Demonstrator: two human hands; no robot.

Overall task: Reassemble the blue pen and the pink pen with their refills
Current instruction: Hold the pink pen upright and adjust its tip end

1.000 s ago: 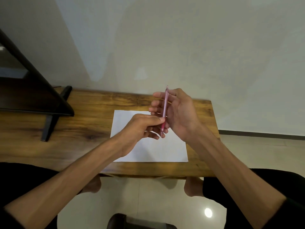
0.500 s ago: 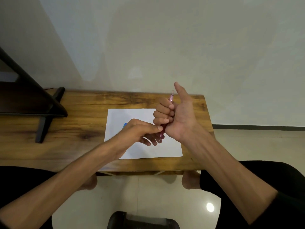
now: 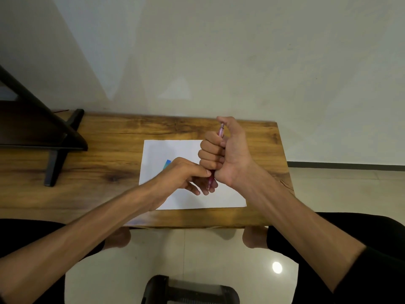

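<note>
My right hand (image 3: pixel 225 152) grips the pink pen (image 3: pixel 220 131) in a fist, holding it nearly upright above the white paper (image 3: pixel 157 150). The pen's top end sticks out by the thumb. Its lower end (image 3: pixel 210 180) pokes out under the fist, where my left hand (image 3: pixel 186 175) pinches it between thumb and fingers. A blue piece, part of the blue pen (image 3: pixel 167 164), lies on the paper and is mostly hidden behind my left hand.
The paper lies on a wooden table (image 3: pixel 105 163) against a pale wall. A dark stand (image 3: pixel 54 150) rests on the table's left part. A black object (image 3: pixel 188 290) sits on the tiled floor between my knees.
My right hand went from a loose finger grip to a closed fist around the pink pen. The thumb has folded down beside the pen top. My left hand stays at the lower end.
</note>
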